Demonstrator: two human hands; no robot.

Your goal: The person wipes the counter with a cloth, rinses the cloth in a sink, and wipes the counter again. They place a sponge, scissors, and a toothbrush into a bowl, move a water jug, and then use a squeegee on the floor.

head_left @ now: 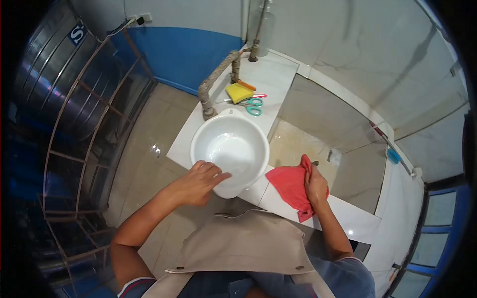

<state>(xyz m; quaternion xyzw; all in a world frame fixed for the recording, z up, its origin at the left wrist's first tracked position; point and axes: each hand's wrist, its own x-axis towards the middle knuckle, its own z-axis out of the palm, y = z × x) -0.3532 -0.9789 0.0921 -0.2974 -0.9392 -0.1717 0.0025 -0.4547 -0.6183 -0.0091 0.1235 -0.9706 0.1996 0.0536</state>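
Observation:
A white round basin (261,149) stands on the counter, with a little clear water showing in its bottom. My left hand (196,184) is at the basin's near left rim, one finger reaching over to the inside and the thumb side outside it. My right hand (314,186) is closed on a red cloth (290,184), bunched under the fingers and spread over the sink's near ledge. Past the basin, a yellow sponge (239,93) lies beside scissors with teal handles (254,106).
A rusty pipe (218,74) rises behind the basin. To the right is a deep tiled sink (290,146) with a wet floor. A blue-headed brush (393,156) rests along its right edge. A metal rack (79,159) stands at left.

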